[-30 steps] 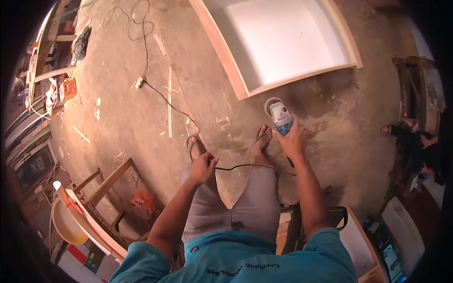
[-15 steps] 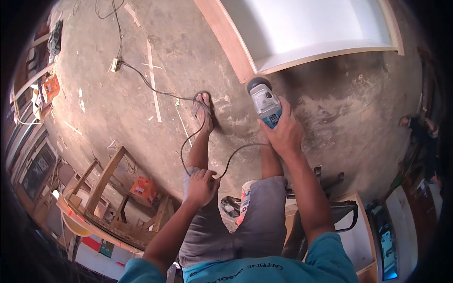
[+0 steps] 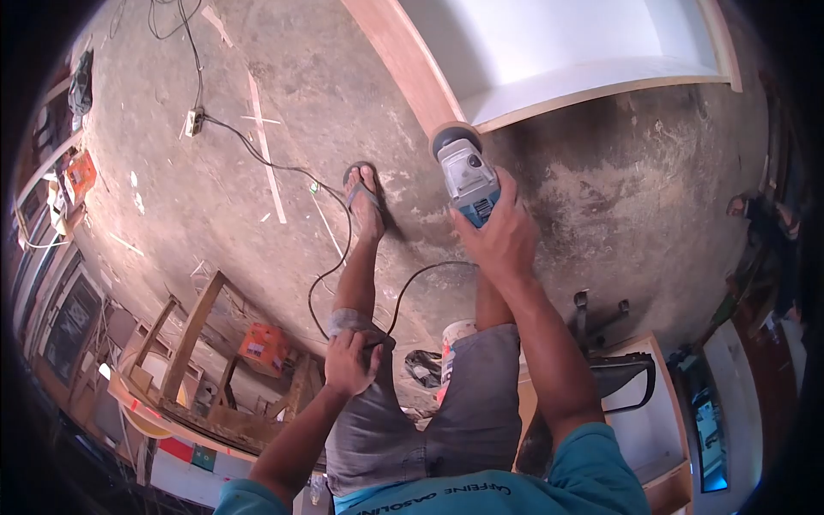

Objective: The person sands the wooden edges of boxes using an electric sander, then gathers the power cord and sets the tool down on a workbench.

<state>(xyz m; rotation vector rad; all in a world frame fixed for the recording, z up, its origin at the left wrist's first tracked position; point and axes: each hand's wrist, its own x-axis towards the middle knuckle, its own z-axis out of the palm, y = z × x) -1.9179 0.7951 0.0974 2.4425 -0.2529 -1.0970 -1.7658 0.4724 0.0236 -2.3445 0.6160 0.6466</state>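
Note:
My right hand (image 3: 502,232) is wrapped round the blue and grey body of an angle grinder (image 3: 468,176). The grinder's round disc (image 3: 455,136) is at the near corner of a wood-edged, white-lined cabinet (image 3: 592,86); whether they touch I cannot tell. My left hand (image 3: 351,360) is closed on a dark power cord (image 3: 321,279) over my left knee. The cord loops forward across the floor past my sandalled foot (image 3: 364,202), and another stretch curves right toward my right forearm.
A socket block (image 3: 195,122) lies on the floor at the left. An orange box (image 3: 263,348) stands beside a wooden frame (image 3: 190,339) at lower left. At lower right are a black chair (image 3: 614,378) and a white-lined box. Another person (image 3: 768,232) is at the far right.
The grinder has moved up and left to the cabinet's corner, and its disc has turned to face it. My left foot has stepped forward. The cord now hangs in a loop from my left hand.

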